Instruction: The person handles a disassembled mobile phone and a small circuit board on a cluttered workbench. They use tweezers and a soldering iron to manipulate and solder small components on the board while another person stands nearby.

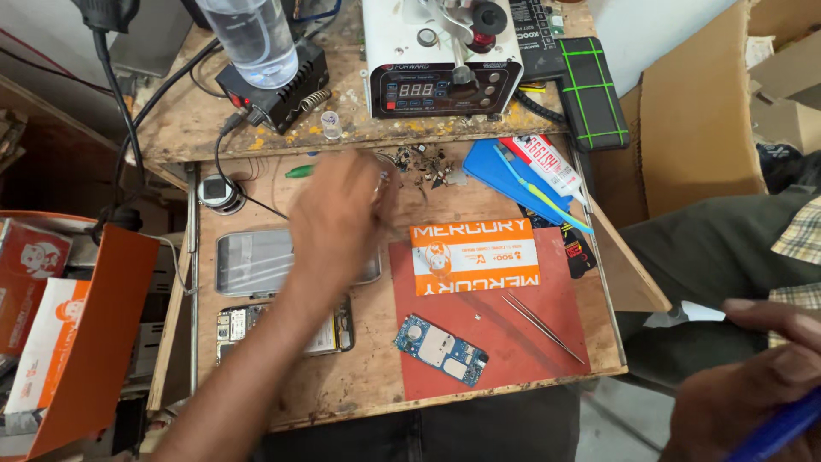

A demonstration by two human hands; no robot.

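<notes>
An orange box (81,342) sits at the far left, open, with white packs inside. Next to it is the wooden desk (368,376). A small round metal thing (215,190) lies near the desk's left edge, with a black wire running to it. Below that is a grey phone screen (256,261), lying flat. Under the screen lies an open phone (248,327) with its insides showing.

The left hand (338,214) reaches across the screen to the back of the desk. It is blurry. The fingers point at a pile of tiny metal parts (423,162), and I cannot tell if they pinch anything. A green stick (299,171) lies just beside the hand.

At the back stand a clear bottle (252,38) on a black box (274,85) and a white machine (440,60) with red numbers.

In the middle lies a red mat (513,342). On it are a small blue board (440,349), an orange card (475,257) and thin tweezers (543,327). Behind the mat lie a blue pad (505,175), a toothbrush (543,192) and a white tube (547,162). A black case (592,94) with green lines sits at the back right.

At the far right, off the desk, the right hand (753,385) has its fingers curled around a blue tool (782,428).
</notes>
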